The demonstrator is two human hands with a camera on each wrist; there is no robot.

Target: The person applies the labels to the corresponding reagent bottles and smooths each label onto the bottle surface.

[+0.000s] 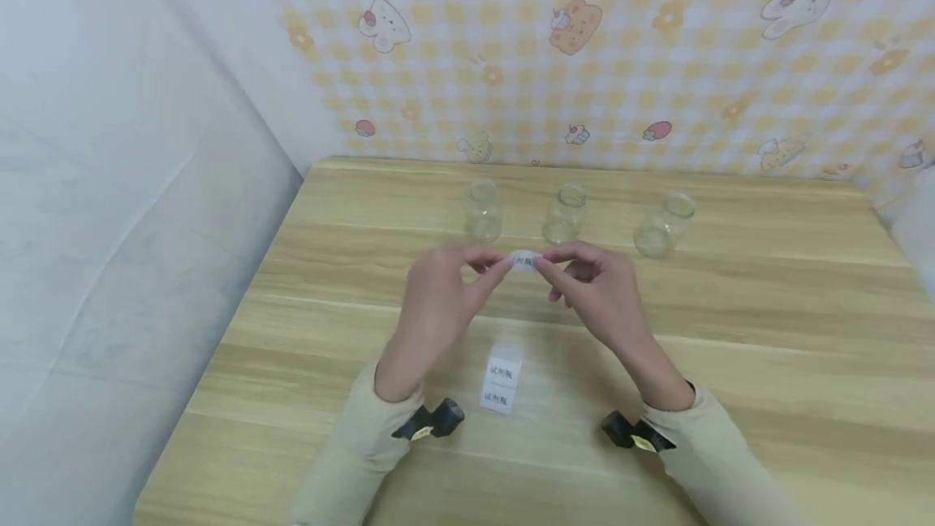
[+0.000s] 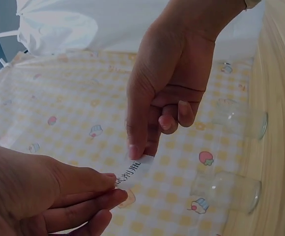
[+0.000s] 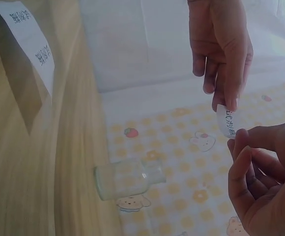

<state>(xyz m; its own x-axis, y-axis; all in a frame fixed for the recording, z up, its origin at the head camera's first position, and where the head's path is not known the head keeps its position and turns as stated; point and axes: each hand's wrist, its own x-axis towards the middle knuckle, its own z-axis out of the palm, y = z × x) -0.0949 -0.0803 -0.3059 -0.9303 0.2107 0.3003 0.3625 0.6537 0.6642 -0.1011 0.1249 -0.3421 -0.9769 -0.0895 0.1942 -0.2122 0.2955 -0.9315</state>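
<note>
Between both hands, above the table, a small white label with printed black characters is stretched and slightly bowed. My left hand pinches one end of it between thumb and forefinger. The other end is pinched by my right hand, whose remaining fingers curl loosely. In the left wrist view the label shows its print between the two thumbs. Below the hands, a label strip with two printed labels lies on the table. Beyond the hands stand clear glass jars: a left one, a middle one and a right one.
The wooden table meets a yellow-checked cloth with cartoon prints along its back edge. A white sheet hangs at the left. Black wrist cameras sit on both sleeves.
</note>
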